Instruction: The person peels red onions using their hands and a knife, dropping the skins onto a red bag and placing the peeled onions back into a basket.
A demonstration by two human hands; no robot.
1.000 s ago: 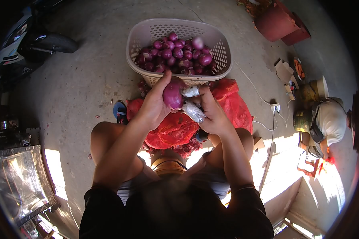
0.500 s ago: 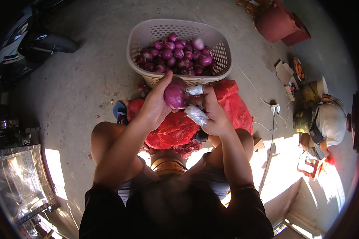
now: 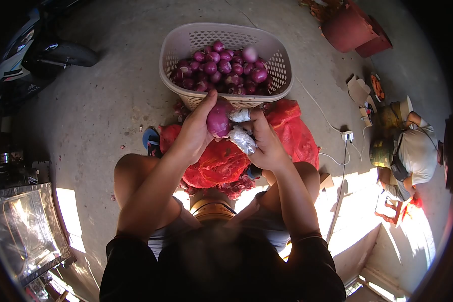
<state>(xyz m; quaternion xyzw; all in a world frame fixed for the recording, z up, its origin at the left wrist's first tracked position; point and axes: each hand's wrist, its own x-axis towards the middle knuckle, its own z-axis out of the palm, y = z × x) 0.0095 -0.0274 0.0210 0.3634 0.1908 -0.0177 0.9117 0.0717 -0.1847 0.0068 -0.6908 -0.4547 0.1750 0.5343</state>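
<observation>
Rough concrete floor, left hand [image 3: 194, 133] fingers clamped round glossy onion [image 3: 218, 120], taped right hand [image 3: 264, 143] fingers pinching it.

Your left hand [image 3: 194, 133] rolls the red onion [image 3: 218, 120] a little lower and nearer you than half a second ago. Your right hand [image 3: 264, 143] slides its wrapped fingers [image 3: 242, 139] back down beside the onion.
</observation>
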